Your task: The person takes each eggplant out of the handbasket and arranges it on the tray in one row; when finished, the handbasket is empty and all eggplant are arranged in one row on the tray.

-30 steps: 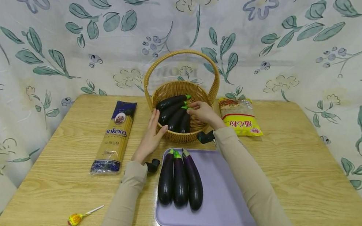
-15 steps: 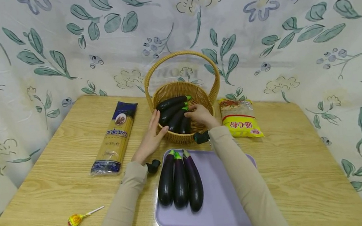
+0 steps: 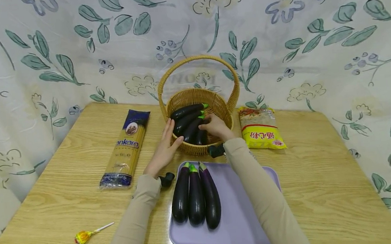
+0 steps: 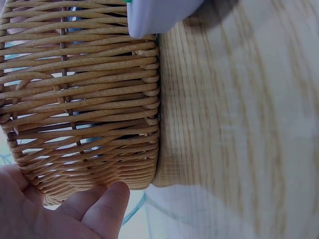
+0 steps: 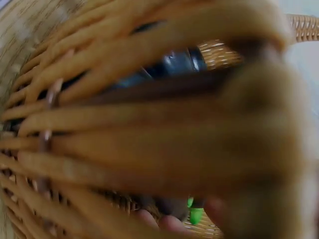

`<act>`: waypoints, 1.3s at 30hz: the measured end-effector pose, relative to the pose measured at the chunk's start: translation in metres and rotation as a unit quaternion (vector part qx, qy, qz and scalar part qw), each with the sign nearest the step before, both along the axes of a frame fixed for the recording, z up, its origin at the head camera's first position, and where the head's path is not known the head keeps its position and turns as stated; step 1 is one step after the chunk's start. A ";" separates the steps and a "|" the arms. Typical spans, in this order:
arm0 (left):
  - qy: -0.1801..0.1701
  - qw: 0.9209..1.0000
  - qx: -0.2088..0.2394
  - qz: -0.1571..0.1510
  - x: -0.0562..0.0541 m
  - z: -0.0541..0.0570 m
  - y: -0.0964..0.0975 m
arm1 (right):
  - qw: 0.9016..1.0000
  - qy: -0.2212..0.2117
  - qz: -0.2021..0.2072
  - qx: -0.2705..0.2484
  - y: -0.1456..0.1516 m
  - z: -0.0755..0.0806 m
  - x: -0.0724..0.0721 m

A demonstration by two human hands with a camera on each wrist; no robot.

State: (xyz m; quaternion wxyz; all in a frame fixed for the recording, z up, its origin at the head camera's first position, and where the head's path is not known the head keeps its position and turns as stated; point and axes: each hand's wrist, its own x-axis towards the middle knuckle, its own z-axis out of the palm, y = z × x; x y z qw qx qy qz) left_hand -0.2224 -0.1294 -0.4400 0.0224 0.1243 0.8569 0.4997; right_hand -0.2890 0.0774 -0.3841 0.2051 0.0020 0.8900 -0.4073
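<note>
Eggplants (image 3: 187,122), four of them, lie side by side in the wicker basket (image 3: 198,150), just left of the right hand (image 3: 215,127), green caps toward it. That hand reaches over the basket's right rim, its fingers and thumb pinching the cap end of the frontmost eggplant (image 3: 202,138). Across from it, the left hand (image 3: 164,149) touches the basket's left side, fingers straight and thumb spread away from them.

Nearer the person than both hands, a lilac tray (image 3: 238,207) holds three more eggplants (image 3: 195,197), set lengthwise with their caps toward the basket; the right sleeve (image 3: 261,198) passes over the tray. Beside the right hand, on its right, lies a yellow macaroni bag (image 3: 261,131). Left of the left hand is an Ankara spaghetti pack (image 3: 123,151), and well nearer the person, a lollipop (image 3: 83,237) rests on the tabletop (image 3: 331,187).
</note>
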 end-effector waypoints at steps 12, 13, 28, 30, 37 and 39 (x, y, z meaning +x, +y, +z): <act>0.000 1.000 -0.002 0.000 0.001 0.002 0.000 | 0.997 -0.038 -0.027 -0.064 -0.008 -0.008 0.000; 0.001 1.000 -0.002 0.000 0.001 0.003 0.001 | 0.996 -0.037 -0.026 -0.073 -0.008 -0.008 -0.001; 0.005 1.000 -0.003 -0.001 0.000 0.002 0.002 | 0.995 -0.007 -0.010 -0.094 -0.004 -0.005 0.000; 0.005 1.000 -0.003 0.000 0.000 0.001 0.002 | 0.995 -0.006 -0.010 -0.095 -0.003 -0.002 0.001; 0.005 1.000 0.000 0.001 0.000 0.002 0.002 | 0.995 0.002 -0.015 -0.102 0.000 0.005 0.006; 0.005 1.000 0.000 0.001 0.001 0.002 0.002 | 0.994 0.001 -0.015 -0.104 0.001 0.007 0.008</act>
